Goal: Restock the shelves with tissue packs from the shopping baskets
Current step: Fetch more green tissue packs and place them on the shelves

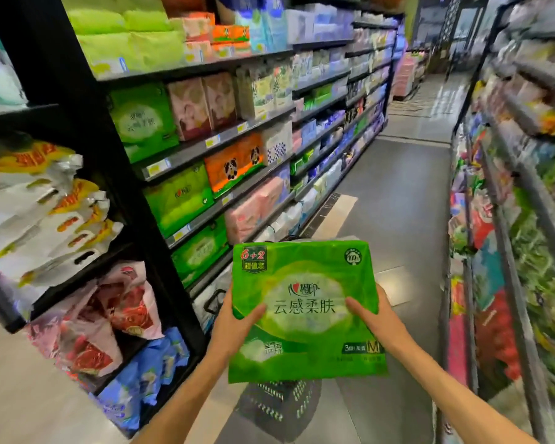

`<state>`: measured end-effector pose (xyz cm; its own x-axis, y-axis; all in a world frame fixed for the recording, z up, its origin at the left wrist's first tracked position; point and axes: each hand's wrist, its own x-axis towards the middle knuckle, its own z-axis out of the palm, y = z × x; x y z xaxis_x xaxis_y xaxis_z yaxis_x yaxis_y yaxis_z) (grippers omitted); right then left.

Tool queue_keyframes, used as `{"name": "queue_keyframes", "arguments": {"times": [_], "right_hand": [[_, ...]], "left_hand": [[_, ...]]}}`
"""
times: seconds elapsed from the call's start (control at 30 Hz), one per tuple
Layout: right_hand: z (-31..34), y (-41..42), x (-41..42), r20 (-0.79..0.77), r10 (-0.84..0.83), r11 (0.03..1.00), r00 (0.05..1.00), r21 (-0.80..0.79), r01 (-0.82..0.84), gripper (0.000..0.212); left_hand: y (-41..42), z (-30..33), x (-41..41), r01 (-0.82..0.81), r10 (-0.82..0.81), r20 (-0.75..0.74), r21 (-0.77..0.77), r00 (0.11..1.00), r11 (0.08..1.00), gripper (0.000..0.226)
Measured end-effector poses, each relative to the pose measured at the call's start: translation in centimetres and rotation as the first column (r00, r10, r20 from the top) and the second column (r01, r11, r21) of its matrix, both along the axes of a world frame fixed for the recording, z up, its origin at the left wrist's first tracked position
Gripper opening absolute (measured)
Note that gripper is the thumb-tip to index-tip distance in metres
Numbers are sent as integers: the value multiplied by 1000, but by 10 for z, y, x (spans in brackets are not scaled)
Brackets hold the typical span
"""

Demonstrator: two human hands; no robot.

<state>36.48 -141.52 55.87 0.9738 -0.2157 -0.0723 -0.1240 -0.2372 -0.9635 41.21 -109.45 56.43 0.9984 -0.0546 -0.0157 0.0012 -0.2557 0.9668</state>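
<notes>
Basket (279, 405) hides beneath green tissue pack (305, 309) gripped by left hand (234, 318) and right hand (370, 312).

Open grey floor (407, 193) runs straight down the aisle, plenty of room ahead. On the left, the shelves (225, 136) are packed tight with packs, barely a gap on any level. Racks (523, 174) crowd the right side. Low down, a dark basket (279, 402) sits on the floor under the big green pack (305, 312), which both hands hold across the middle.

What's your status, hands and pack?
Left hand and right hand both gripping green tissue pack. Pack above dark basket. Path to shelves open.
</notes>
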Motion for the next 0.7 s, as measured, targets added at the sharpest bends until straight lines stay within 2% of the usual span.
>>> {"name": "queue_keyframes", "arguments": {"times": [0.3, 0.47, 0.7], "right_hand": [[10, -43, 248, 18, 258, 966, 966, -13, -258, 83], [42, -52, 365, 34, 420, 908, 907, -5, -420, 91], [78, -12, 484, 102, 610, 792, 786, -67, -606, 60]], "left_hand": [[-35, 15, 163, -275, 273, 58, 24, 960, 961, 86], [-48, 34, 225, -429, 426, 60, 34, 903, 903, 108], [-38, 68, 287, -591, 587, 121, -3, 801, 807, 93]]}}
